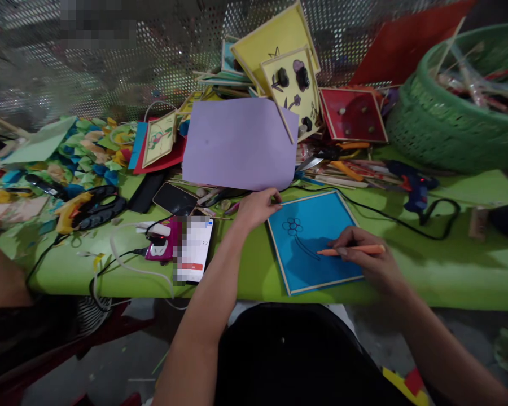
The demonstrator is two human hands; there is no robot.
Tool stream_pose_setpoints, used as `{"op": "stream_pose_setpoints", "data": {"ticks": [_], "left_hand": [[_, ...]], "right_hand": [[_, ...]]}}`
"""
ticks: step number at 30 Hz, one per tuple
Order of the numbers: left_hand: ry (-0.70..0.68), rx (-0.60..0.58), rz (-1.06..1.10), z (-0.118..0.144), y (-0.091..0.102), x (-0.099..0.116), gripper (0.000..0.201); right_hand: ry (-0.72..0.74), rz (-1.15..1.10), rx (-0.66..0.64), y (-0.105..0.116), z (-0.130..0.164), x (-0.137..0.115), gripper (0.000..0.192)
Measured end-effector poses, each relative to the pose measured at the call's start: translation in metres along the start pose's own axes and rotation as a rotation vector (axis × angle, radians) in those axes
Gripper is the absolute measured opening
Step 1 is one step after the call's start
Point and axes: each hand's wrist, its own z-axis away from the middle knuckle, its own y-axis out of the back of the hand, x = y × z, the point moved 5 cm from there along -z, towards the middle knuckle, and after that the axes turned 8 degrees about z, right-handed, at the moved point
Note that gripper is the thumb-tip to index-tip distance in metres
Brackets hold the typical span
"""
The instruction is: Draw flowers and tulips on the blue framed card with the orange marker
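The right hand (370,263) pinches an orange pen (373,249), its tip beside a flower (292,227) drawn on a framed blue board (317,217) lying on the green table (254,270). The left hand (257,210) has bent fingers at the board's upper left corner; whether it grips cannot be told. Purple paper (237,146) lies just beyond; a black cord (389,213) curves past the far side near a glue gun (415,194).

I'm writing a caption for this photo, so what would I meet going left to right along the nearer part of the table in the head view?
Yellow tool, pink socket block, lit phone, left hand, blue board, blue glue gun.
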Motion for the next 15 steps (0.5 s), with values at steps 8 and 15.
{"op": "stream_pose_setpoints", "data": {"ticks": [8, 15], "left_hand": [[0.005, -0.008, 0.001, 0.0006, 0.0011, 0.0020, 0.018], [0.016, -0.009, -0.001, 0.0003, 0.0005, 0.0009, 0.018]], "right_hand": [[-0.034, -0.015, -0.026, -0.0013, 0.0013, -0.0036, 0.027], [0.004, 0.087, -0.022, -0.0023, 0.0009, -0.0096, 0.029]]}}
